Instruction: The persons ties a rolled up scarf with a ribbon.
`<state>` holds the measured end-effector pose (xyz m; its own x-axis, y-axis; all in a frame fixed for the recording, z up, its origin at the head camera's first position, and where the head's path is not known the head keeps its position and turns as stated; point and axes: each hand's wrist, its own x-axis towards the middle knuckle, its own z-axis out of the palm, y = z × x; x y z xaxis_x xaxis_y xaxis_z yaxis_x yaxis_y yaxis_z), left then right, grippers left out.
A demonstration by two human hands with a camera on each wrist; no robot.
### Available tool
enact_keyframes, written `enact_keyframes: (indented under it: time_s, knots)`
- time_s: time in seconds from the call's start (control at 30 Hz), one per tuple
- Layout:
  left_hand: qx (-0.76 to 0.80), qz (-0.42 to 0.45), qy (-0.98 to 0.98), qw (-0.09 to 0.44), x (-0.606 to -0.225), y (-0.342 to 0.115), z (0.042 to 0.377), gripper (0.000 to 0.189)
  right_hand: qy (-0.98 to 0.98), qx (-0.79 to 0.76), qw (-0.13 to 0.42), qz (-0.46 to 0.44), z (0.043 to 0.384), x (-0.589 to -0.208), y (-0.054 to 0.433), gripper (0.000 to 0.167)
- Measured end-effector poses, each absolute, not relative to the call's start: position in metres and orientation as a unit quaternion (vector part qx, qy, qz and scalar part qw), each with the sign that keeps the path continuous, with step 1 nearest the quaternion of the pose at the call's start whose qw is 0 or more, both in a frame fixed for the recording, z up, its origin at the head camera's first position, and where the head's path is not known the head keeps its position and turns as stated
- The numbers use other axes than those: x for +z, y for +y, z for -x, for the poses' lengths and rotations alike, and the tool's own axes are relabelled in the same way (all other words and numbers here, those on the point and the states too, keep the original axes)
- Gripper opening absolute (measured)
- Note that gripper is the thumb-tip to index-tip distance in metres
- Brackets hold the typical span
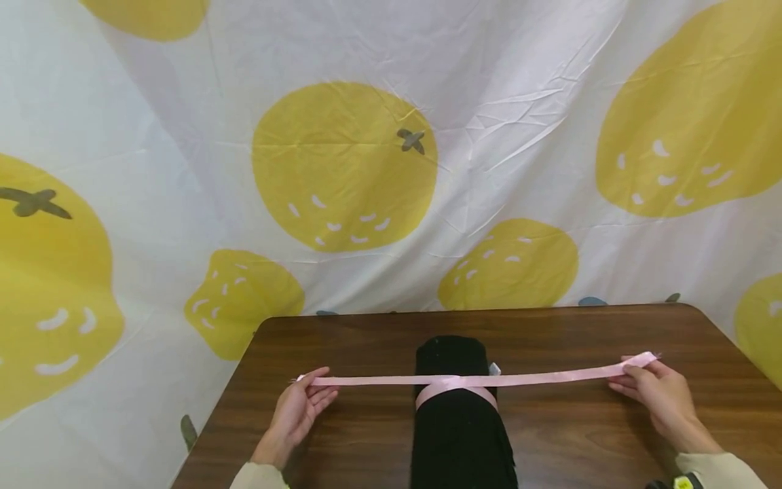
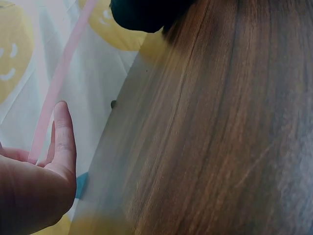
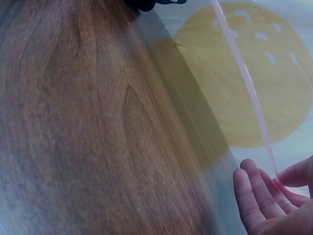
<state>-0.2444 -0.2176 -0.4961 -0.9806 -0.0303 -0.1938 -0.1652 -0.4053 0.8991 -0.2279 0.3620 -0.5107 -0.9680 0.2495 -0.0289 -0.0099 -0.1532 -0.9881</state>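
A rolled black cloth (image 1: 458,441) lies lengthwise on the table, with a pink ribbon (image 1: 379,381) looped around it and crossed on top. My left hand (image 1: 299,411) pinches one ribbon end, out to the left of the roll. At the right, the other end is pinched between thumb and fingers of my right hand (image 1: 662,401). Both ribbon lengths stretch nearly straight, raised above the tabletop. In the left wrist view the ribbon (image 2: 61,73) runs up from the left hand (image 2: 44,181); the right wrist view shows the ribbon (image 3: 247,78) meeting the right hand (image 3: 274,200).
The dark wood-grain table (image 1: 354,343) has rounded far corners. Behind it hangs a white curtain (image 1: 489,170) printed with yellow fruit. A small white tag (image 1: 494,369) sticks out from the roll's right side.
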Motion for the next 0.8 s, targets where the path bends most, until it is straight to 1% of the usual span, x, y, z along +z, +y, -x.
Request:
enact_keyframes:
  time_s: [0.17,0.27,0.5,0.57,0.63,0.7,0.73,0.8]
  knots:
    - [0.829,0.096,0.55,0.038,-0.496,-0.22,0.243,0.038,-0.664,0.734,0.095,0.111,0.228,-0.512,0.364,0.019]
    - [0.82,0.102,0.562,0.034,-0.497,-0.222,0.243,0.039,-0.676,0.719,0.101,0.122,0.228,-0.512,0.365,0.017]
    - [0.801,0.11,0.587,0.035,-0.5,-0.228,0.241,0.042,-0.699,0.695,0.104,0.134,0.225,-0.509,0.366,0.032]
    - [0.792,0.106,0.6,0.037,-0.5,-0.23,0.242,0.043,-0.711,0.681,0.107,0.134,0.224,-0.508,0.366,0.032]
    - [0.782,0.101,0.614,0.037,-0.499,-0.232,0.242,0.044,-0.737,0.651,0.115,0.143,0.223,-0.506,0.367,0.029]
    - [0.773,0.1,0.625,0.037,-0.498,-0.235,0.243,0.045,-0.784,0.587,0.127,0.158,0.223,-0.504,0.366,0.021]
    - [0.77,0.1,0.629,0.037,-0.498,-0.236,0.243,0.045,-0.801,0.56,0.131,0.166,0.223,-0.503,0.366,0.02]
    - [0.764,0.103,0.636,0.036,-0.498,-0.237,0.244,0.045,-0.835,0.501,0.139,0.181,0.223,-0.5,0.365,0.029]
